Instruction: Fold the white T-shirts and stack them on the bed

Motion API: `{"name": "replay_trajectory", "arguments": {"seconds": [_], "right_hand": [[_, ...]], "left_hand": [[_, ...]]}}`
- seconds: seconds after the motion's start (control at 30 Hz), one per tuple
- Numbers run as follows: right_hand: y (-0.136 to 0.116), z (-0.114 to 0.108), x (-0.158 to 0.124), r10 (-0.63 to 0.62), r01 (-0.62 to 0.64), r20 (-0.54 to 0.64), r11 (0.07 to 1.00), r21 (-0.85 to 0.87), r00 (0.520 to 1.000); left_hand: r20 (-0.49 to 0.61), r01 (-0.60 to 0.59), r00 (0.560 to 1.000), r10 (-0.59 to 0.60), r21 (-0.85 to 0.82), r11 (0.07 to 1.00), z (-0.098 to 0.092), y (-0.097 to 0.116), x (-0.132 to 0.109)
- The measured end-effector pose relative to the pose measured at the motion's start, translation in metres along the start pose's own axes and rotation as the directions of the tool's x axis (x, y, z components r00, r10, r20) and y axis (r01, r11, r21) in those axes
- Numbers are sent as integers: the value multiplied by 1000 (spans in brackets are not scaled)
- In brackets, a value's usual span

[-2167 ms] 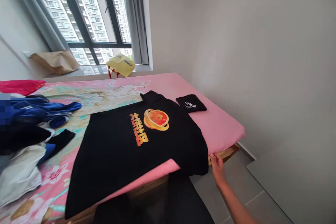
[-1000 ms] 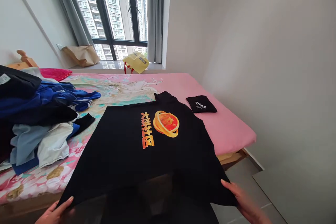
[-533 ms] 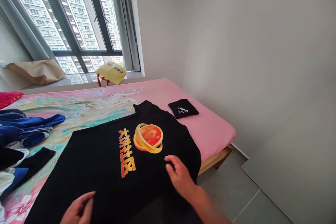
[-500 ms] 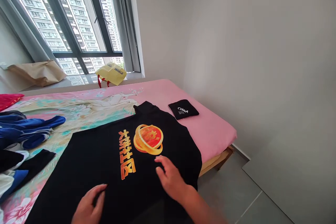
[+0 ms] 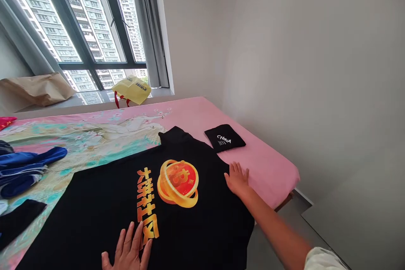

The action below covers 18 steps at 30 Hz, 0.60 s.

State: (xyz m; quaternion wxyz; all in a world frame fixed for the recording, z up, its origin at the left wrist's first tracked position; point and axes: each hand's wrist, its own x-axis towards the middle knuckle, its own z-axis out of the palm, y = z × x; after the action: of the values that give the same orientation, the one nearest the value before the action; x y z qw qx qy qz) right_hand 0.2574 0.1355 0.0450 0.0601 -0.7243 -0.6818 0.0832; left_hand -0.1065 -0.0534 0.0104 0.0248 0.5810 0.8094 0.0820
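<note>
A black T-shirt (image 5: 104, 202) lies spread face up over the near part of the bed, its printed gold and red coin emblem and orange characters showing. My left hand (image 5: 128, 251) rests on the shirt with fingers spread, touching the lower end of the characters. At the shirt's right edge, near the collar side, my right hand (image 5: 238, 178) lies flat with its fingers stretched out over the edge toward the pink sheet. A folded black garment (image 5: 225, 138) with white "CHINA" lettering sits just beyond that hand.
Blue clothes (image 5: 31, 168) and a black garment (image 5: 22, 219) lie at the left on the patterned bedspread (image 5: 95, 135). A yellow bag (image 5: 133, 90) and a brown paper bag (image 5: 41, 88) stand on the window ledge. A grey wall (image 5: 284, 71) borders the bed's right side.
My right hand has moved from above the emblem to the shirt's right edge. My left hand has moved right and flattened with spread fingers. The view has shifted slightly.
</note>
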Motion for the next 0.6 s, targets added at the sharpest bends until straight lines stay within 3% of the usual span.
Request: {"name": "replay_trajectory", "arguments": {"seconds": [0.07, 0.1, 0.17, 0.2, 0.23, 0.27, 0.33, 0.37, 0.43, 0.5, 0.6], "right_hand": [[-37, 6, -13, -222, 226, -82, 973, 45, 972], [-57, 10, -20, -388, 394, -88, 916, 77, 918], [-85, 21, -27, -671, 668, -34, 729, 153, 740], [-91, 26, -25, -734, 721, 5, 669, 180, 679], [-92, 31, -18, -737, 719, 37, 669, 189, 675], [-89, 34, -9, -684, 666, 58, 724, 180, 727], [-74, 40, 16, -480, 470, 66, 873, 127, 875], [-65, 42, 28, -392, 385, 59, 918, 100, 918], [-51, 46, 44, -325, 323, 31, 944, 64, 945], [-45, 50, 50, -338, 339, -12, 940, 47, 941], [-46, 55, 46, -348, 351, -67, 936, 39, 935]], "left_hand": [[-9, 1, 1000, 0, 75, 997, 2, 1, 0], [-11, 0, 1000, 1, 107, 994, 2, 1, 0], [-3, 4, 1000, -3, 146, 989, 2, 1, -1], [10, 7, 1000, -9, 152, 988, 2, 0, -1], [30, 9, 999, -14, 150, 989, 2, -1, -2], [57, 8, 998, -16, 142, 990, 2, -2, -2], [115, 15, 993, -30, 129, 992, 1, -6, 0], [144, 25, 989, -43, 125, 992, 0, -7, 2], [201, 44, 977, -68, 122, 992, -5, -5, 11], [244, 3, 969, -24, 87, 996, -13, 4, 26], [226, -232, 944, 239, -60, 971, -25, 27, 65]]}}
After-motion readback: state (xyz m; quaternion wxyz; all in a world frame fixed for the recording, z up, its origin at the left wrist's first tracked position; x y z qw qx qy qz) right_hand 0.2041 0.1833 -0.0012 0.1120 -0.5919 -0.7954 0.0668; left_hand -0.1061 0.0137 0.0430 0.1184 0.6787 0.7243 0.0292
